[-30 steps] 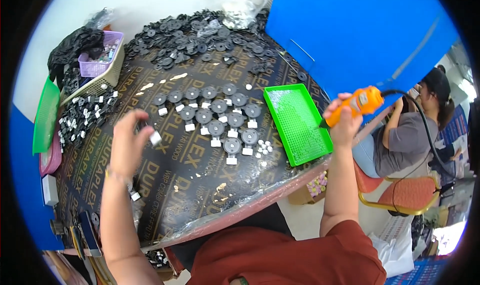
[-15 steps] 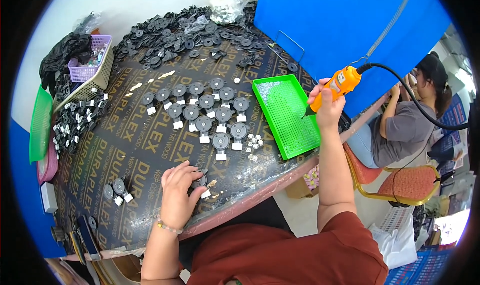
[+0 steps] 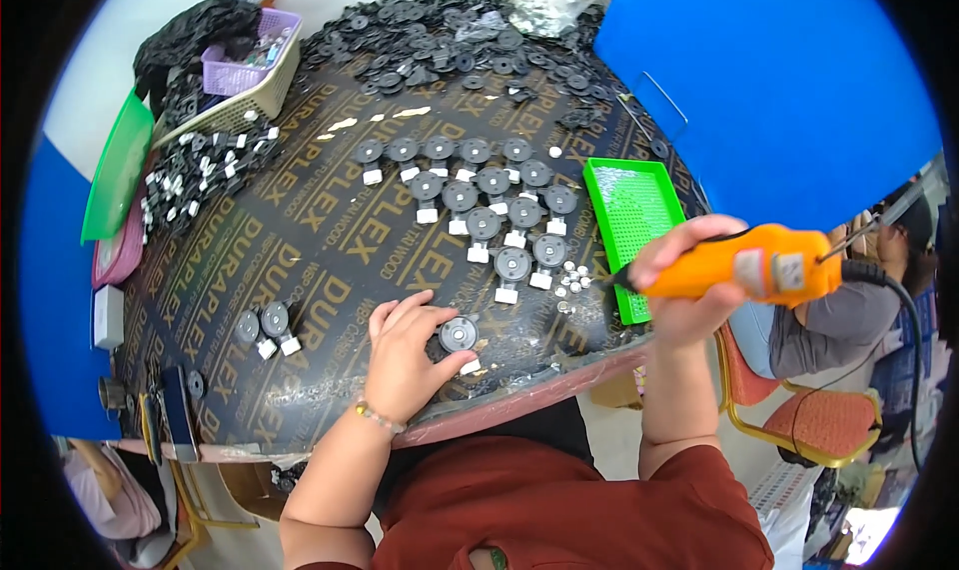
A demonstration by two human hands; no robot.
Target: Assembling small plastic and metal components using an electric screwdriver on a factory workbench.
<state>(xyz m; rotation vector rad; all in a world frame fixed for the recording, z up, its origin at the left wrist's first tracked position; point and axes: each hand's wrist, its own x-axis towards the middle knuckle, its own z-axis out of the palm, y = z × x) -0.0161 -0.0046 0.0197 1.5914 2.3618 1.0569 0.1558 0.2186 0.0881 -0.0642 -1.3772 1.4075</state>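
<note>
Our left hand (image 3: pixel 400 355) pins a round black plastic disc (image 3: pixel 459 334) to the bench (image 3: pixel 330 240); our right hand (image 3: pixel 679 280) grips an orange electric screwdriver (image 3: pixel 744 268), which must next descend onto the disc.

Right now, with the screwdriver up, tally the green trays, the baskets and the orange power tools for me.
Green trays: 2
Baskets, one purple inside one cream: 2
Orange power tool: 1
Total: 5
</note>
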